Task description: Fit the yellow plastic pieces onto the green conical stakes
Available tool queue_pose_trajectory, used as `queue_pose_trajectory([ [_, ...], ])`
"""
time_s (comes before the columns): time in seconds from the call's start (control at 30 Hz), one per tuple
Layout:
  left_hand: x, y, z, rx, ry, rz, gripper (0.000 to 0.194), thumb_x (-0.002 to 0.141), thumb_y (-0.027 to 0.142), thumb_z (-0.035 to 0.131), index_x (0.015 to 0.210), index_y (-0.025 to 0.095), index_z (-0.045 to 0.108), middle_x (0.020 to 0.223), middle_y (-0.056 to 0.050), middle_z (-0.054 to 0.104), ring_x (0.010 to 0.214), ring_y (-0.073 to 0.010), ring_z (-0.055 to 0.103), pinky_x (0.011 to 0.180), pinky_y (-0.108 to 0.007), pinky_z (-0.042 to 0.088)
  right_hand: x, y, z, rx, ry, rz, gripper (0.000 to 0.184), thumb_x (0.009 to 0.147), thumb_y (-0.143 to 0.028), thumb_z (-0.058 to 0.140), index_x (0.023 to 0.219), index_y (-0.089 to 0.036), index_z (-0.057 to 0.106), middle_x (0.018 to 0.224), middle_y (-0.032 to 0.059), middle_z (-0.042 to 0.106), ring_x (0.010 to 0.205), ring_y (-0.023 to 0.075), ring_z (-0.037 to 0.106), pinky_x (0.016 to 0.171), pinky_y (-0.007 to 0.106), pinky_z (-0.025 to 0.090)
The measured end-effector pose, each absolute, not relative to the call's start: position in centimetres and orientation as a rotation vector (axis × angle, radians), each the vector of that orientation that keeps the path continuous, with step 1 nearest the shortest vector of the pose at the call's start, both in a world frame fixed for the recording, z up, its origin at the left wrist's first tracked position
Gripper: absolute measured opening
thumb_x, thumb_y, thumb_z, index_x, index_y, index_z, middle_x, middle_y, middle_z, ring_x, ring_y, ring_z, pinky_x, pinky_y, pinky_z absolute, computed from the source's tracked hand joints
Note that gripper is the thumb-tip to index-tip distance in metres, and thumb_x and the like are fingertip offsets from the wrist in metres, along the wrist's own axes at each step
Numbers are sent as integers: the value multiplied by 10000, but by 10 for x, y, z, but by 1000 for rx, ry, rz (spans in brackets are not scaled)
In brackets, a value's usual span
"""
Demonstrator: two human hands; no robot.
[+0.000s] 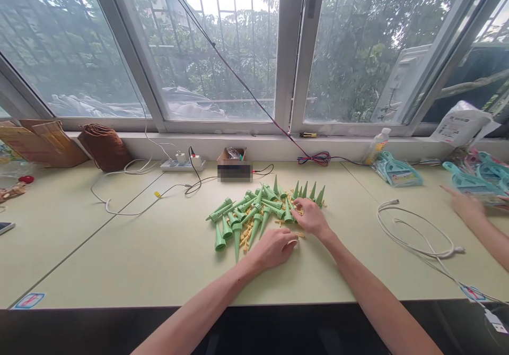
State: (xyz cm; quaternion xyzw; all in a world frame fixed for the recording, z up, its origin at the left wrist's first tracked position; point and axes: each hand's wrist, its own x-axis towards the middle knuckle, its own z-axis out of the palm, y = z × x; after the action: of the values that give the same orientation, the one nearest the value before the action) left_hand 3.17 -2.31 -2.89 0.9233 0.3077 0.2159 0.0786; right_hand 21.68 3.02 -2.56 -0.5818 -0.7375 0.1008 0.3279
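Observation:
A pile of green plastic cone spikes (pixel 254 211) with ridged caps lies in the middle of the table. Small yellow plastic pieces (pixel 247 236) are scattered among and under them. My left hand (pixel 277 247) rests low at the pile's near side, its fingers curled inward; whatever they hold is hidden. Just beyond its fingertips lies a yellow piece (pixel 301 234). At the right side of the pile is my right hand (pixel 311 217), fingers bent together beside a green spike; what is between them is unclear. Several green spikes (pixel 305 190) stand point-up in a row behind it.
Another person's hand (pixel 469 209) is at the right, by turquoise dustpan sets (pixel 473 180). A coiled white cable (pixel 417 241) lies nearer. At the back are a power strip (pixel 183 165), a small box (pixel 231 154), a bottle (pixel 377 145) and a brown bag (pixel 104 148).

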Motion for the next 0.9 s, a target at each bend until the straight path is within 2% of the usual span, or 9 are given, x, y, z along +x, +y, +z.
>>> queue_pose_trajectory([
  [0.27,31,-22,-30,2751,884,703,227,894,124,455,772,174,641,659,-14,547,557,-129,466,559,-274,271,216,28,-23,-1583,-1918,341,251,849,-310,581,1056,-179,635,852,40,695,793,193,643,676,263,439],
  [0.47,31,-21,-29,2771,869,727,238,900,120,453,715,166,596,644,-7,525,556,-116,439,564,-267,274,214,27,-23,-1553,-1868,230,204,878,-298,540,1004,-182,649,830,44,662,779,193,630,676,272,451],
  [0.7,31,-22,-27,2771,855,737,241,888,105,455,701,166,594,646,-5,528,550,-112,433,559,-261,287,216,25,-16,-1579,-1759,60,354,896,-287,531,1221,-214,653,1151,97,565,583,111,554,628,292,487],
  [0.9,31,-22,-27,2764,877,731,242,890,116,456,711,170,609,660,-12,542,561,-119,454,566,-264,294,218,28,-21,-1482,-1822,127,407,886,-253,529,1280,-206,619,1324,116,551,730,175,636,767,354,533],
])
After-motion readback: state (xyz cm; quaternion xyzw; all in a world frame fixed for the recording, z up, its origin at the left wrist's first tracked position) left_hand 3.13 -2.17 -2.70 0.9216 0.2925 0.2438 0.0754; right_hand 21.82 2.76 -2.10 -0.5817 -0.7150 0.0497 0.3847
